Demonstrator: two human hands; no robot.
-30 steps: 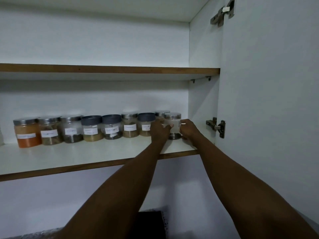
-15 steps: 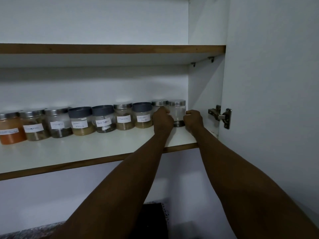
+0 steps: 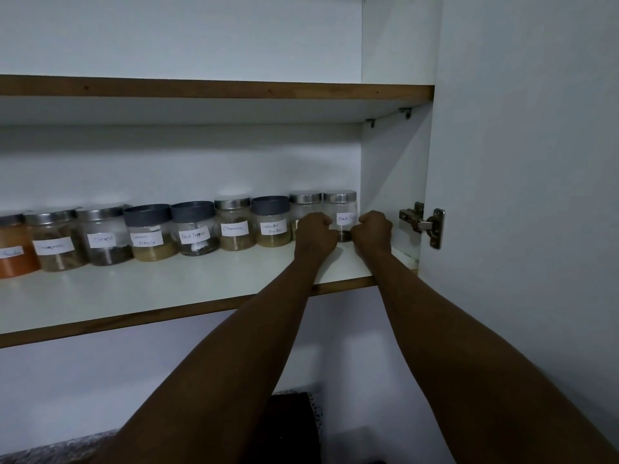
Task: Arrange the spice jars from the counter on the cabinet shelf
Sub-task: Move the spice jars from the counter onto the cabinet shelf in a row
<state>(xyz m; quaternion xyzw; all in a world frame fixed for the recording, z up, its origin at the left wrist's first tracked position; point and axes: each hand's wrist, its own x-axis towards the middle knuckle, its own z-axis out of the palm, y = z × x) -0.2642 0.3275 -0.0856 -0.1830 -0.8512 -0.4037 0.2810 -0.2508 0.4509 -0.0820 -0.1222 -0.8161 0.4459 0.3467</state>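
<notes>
1. Hands flank the last jar [image 3: 341, 216] at the right end of the shelf [image 3: 167, 289], near its back edge.
2. Left hand [image 3: 315, 231] has curled fingers against the jar's left side; whether it grips is unclear.
3. Right hand [image 3: 373, 231] is likewise curled at the jar's right side, low by its base.
4. The jar stands upright, silver-lidded, touching the neighbouring jar [image 3: 303, 209] in the row of spice jars [image 3: 167, 232].

Nine labelled spice jars [image 3: 234, 226] stand upright in a row along the shelf [image 3: 167, 289].
</notes>
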